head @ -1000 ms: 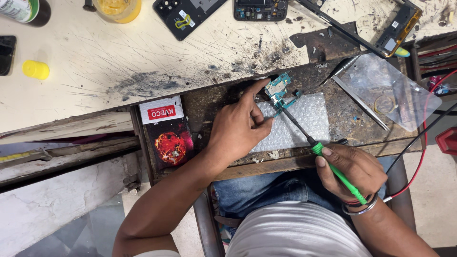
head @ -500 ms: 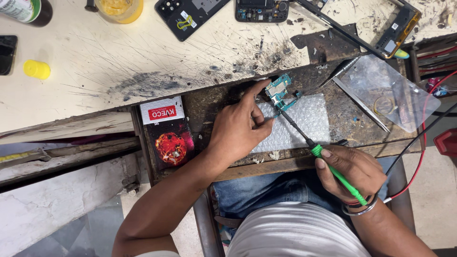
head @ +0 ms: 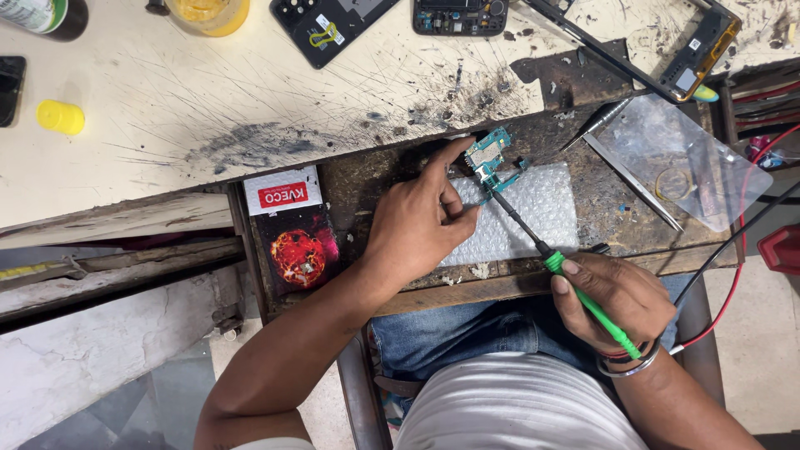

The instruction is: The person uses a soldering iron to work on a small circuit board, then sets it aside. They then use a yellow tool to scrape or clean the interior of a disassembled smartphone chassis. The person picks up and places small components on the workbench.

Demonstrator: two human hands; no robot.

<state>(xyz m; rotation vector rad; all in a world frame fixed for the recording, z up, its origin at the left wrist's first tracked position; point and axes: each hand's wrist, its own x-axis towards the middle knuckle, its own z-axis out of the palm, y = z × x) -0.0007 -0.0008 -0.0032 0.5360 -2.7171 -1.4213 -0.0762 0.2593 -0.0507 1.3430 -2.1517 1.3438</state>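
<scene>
The small teal circuit board (head: 490,160) is pinned by the fingertips of the left hand (head: 417,225) at the upper left corner of the bubble-wrap sheet (head: 525,218) on the dark work tray (head: 617,218), while the green-handled probe (head: 583,300) is gripped by the closed right hand (head: 612,302), its tip touching the board.

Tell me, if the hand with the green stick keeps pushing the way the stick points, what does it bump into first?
The right hand aims its green-handled probe up and to the left. The tip already seems to rest on the small teal circuit board, which the left hand steadies, so the board comes first.
</scene>
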